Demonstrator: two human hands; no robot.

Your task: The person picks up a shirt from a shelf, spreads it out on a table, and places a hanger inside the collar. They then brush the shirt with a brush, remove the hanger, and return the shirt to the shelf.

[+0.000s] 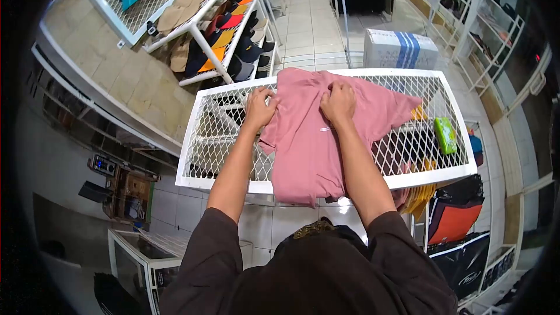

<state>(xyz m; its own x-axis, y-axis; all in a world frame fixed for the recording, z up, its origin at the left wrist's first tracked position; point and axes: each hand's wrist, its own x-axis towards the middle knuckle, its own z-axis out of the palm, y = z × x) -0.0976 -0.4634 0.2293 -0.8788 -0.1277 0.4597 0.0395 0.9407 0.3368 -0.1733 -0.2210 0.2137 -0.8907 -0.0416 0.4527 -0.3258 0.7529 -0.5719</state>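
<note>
A pink shirt [306, 157] lies spread over a white wire-mesh table [227, 140], its left part folded inward and its lower end hanging over the near edge. On the right, a sleeve stretches out across the mesh. My left hand [261, 108] is at the shirt's left edge, fingers curled at the fabric there. Resting on the upper middle of the shirt, my right hand [338, 104] has its fingers bent down onto the cloth, bunching it slightly. Small white print shows on the fabric beside my right wrist.
A green packet [445, 135] lies at the table's right end. Behind the table stands a white box with blue stripes [401, 49]. A rack of caps [221, 38] is at the upper left. Folded garments [458, 216] sit below the right near corner.
</note>
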